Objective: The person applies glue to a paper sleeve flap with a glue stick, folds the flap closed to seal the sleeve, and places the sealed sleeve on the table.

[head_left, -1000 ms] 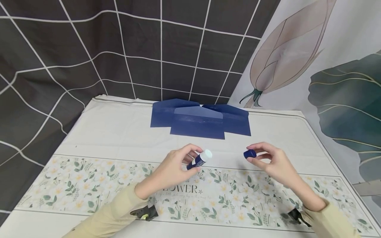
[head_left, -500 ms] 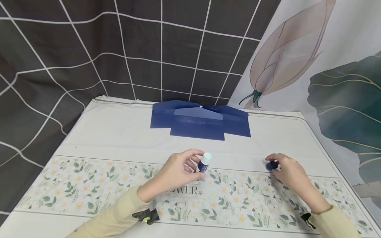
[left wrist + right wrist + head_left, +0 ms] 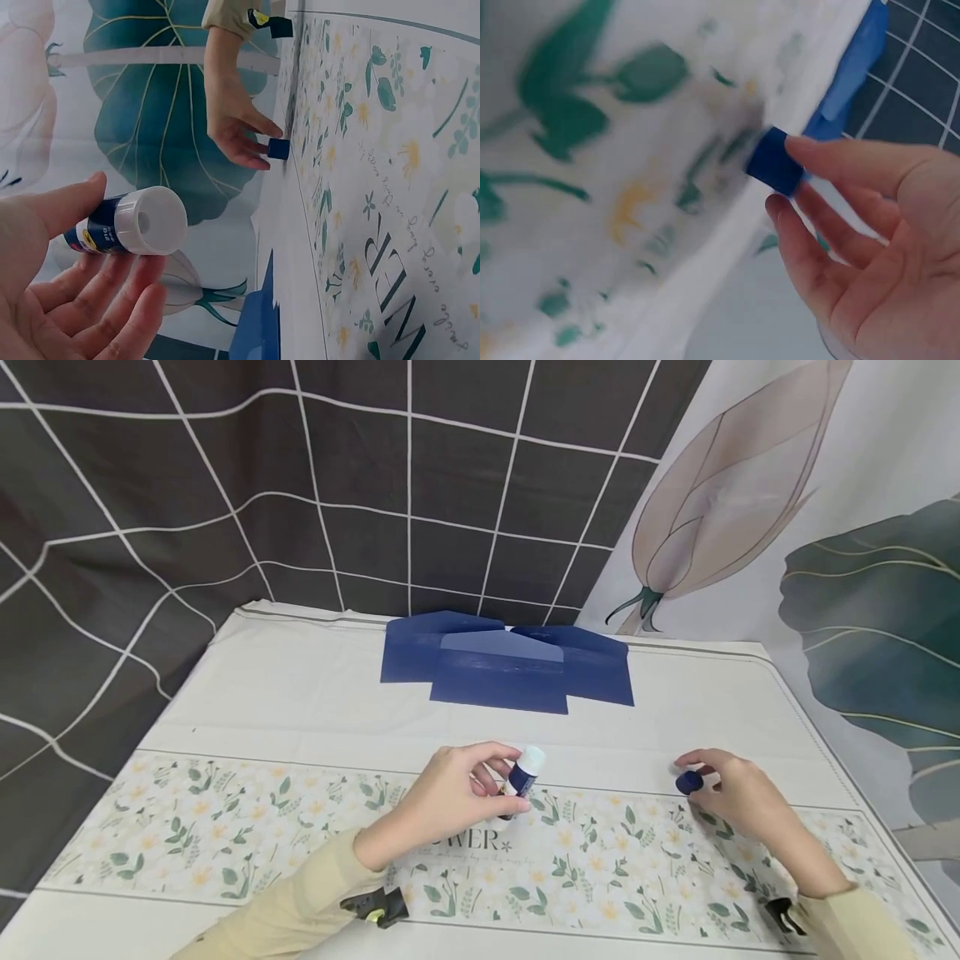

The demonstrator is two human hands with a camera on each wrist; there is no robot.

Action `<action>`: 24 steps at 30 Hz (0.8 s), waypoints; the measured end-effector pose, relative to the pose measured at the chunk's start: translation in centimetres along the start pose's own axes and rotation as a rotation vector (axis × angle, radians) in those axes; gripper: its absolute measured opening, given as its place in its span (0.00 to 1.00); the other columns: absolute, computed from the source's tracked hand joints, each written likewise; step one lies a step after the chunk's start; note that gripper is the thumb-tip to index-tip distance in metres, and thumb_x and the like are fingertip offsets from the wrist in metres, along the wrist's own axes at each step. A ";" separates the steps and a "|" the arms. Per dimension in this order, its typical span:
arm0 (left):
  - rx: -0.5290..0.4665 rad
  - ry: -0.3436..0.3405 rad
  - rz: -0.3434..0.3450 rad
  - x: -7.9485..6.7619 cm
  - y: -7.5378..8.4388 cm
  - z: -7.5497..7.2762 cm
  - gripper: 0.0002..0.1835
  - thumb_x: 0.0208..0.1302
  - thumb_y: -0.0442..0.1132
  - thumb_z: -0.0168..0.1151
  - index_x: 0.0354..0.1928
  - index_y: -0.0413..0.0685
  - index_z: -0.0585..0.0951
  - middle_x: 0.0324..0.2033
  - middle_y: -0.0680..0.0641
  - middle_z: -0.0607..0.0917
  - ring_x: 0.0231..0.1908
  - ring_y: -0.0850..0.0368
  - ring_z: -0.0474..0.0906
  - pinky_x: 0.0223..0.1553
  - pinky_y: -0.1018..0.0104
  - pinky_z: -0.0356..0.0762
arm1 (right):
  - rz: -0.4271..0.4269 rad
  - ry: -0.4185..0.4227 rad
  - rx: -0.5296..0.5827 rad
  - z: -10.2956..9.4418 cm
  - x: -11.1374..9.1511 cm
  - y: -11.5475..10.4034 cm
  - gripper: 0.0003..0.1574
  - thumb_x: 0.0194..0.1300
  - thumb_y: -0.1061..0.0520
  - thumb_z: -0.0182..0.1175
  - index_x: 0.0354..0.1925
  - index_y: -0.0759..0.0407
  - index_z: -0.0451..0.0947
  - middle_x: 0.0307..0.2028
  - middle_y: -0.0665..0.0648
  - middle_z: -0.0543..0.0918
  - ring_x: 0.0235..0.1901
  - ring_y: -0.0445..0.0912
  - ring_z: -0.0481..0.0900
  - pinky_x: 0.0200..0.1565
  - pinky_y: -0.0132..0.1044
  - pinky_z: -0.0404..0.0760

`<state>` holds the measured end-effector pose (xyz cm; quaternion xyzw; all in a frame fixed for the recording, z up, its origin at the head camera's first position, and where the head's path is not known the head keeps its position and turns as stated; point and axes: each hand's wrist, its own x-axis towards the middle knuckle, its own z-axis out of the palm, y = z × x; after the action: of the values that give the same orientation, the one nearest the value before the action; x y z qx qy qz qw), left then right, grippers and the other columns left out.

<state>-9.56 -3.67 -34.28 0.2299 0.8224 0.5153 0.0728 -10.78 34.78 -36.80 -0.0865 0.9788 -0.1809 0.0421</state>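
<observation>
My left hand [image 3: 454, 789] grips an uncapped glue stick [image 3: 523, 772] by its dark blue body, thumb on one side and fingers on the other. Its white top end tilts up and to the right; in the left wrist view the pale open end of the glue stick [image 3: 162, 220] faces the camera. Well to the right, my right hand [image 3: 742, 795] pinches a small dark blue cap [image 3: 688, 782] between thumb and fingertips. The right wrist view has the cap [image 3: 775, 162] close over the flowered cloth.
Three dark blue envelopes [image 3: 498, 685] with raised flaps lie overlapping at the table's back edge. A white cloth [image 3: 285, 693] with a flower-print band covers the table. Behind hang a dark grid curtain [image 3: 360, 468] and a leaf-patterned curtain [image 3: 885, 610].
My right hand has carried the cap to the right and down to the table. The left hand has shifted slightly right and lower, with the glue stick turned more upright.
</observation>
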 end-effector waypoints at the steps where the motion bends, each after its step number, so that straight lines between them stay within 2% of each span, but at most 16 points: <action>1: 0.002 0.009 0.003 0.0 0.0 0.0 0.26 0.50 0.46 0.75 0.52 0.50 0.81 0.37 0.51 0.87 0.29 0.68 0.80 0.36 0.74 0.80 | -0.012 0.015 -0.008 -0.2 0.0 -0.2 0.24 0.53 0.66 0.67 0.50 0.63 0.78 0.46 0.73 0.80 0.36 0.62 0.82 0.31 0.49 0.81; 3: 0.008 0.032 0.017 0.0 0.1 0.1 0.25 0.50 0.46 0.75 0.51 0.50 0.81 0.36 0.52 0.87 0.30 0.67 0.80 0.36 0.74 0.80 | -0.046 0.064 -0.033 -0.5 -0.1 -0.6 0.22 0.54 0.64 0.67 0.50 0.63 0.78 0.47 0.72 0.80 0.38 0.62 0.81 0.32 0.49 0.81; 5: 0.005 0.057 0.044 0.1 0.2 0.2 0.24 0.50 0.44 0.75 0.49 0.50 0.80 0.35 0.52 0.87 0.31 0.66 0.81 0.36 0.73 0.80 | -0.108 0.147 -0.061 -0.6 -0.2 -1.2 0.20 0.53 0.63 0.68 0.47 0.62 0.80 0.46 0.69 0.82 0.40 0.61 0.80 0.33 0.50 0.81; 9: -0.054 0.108 0.083 0.4 0.3 0.5 0.23 0.50 0.41 0.75 0.49 0.49 0.79 0.35 0.51 0.87 0.32 0.64 0.82 0.38 0.72 0.82 | -0.268 0.350 -0.087 -0.7 -0.2 -3.0 0.17 0.50 0.65 0.70 0.42 0.59 0.83 0.40 0.61 0.85 0.41 0.54 0.78 0.33 0.39 0.76; 12: -0.145 0.135 0.080 0.8 0.6 0.7 0.24 0.49 0.39 0.75 0.49 0.48 0.79 0.36 0.50 0.88 0.34 0.62 0.83 0.39 0.71 0.83 | -0.349 0.449 -0.039 -0.6 0.0 -5.2 0.17 0.50 0.67 0.69 0.40 0.56 0.83 0.38 0.56 0.86 0.42 0.50 0.77 0.37 0.30 0.71; 15: -0.251 0.151 0.056 1.5 0.9 1.0 0.24 0.49 0.37 0.75 0.49 0.48 0.78 0.37 0.49 0.87 0.34 0.62 0.83 0.40 0.70 0.83 | -0.409 0.487 0.053 -0.5 0.1 -7.7 0.17 0.53 0.67 0.67 0.42 0.55 0.83 0.39 0.54 0.85 0.44 0.46 0.76 0.44 0.22 0.69; 18: -0.364 0.187 0.051 2.3 1.0 1.3 0.24 0.49 0.33 0.74 0.49 0.44 0.76 0.38 0.45 0.86 0.34 0.60 0.84 0.40 0.68 0.83 | -0.472 0.483 0.150 -0.2 0.3 -10.0 0.19 0.55 0.65 0.67 0.46 0.53 0.82 0.42 0.52 0.85 0.48 0.44 0.77 0.54 0.20 0.67; 21: -0.464 0.253 0.074 2.9 1.2 1.6 0.24 0.50 0.29 0.73 0.48 0.40 0.73 0.39 0.39 0.84 0.36 0.58 0.84 0.42 0.67 0.84 | -0.529 0.459 0.215 0.2 0.7 -12.0 0.24 0.52 0.62 0.70 0.49 0.54 0.80 0.44 0.52 0.85 0.48 0.42 0.77 0.56 0.21 0.69; 24: -0.529 0.321 0.099 3.5 1.3 1.9 0.23 0.51 0.27 0.71 0.47 0.38 0.71 0.40 0.36 0.83 0.37 0.58 0.84 0.43 0.66 0.84 | -0.548 0.435 0.258 0.7 1.2 -13.5 0.30 0.47 0.61 0.74 0.51 0.56 0.78 0.44 0.52 0.84 0.46 0.41 0.79 0.50 0.24 0.74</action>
<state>-11.53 -0.03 -33.59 0.1584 0.6485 0.7441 -0.0260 -9.75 21.89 -32.58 -0.2987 0.8746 -0.3214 -0.2064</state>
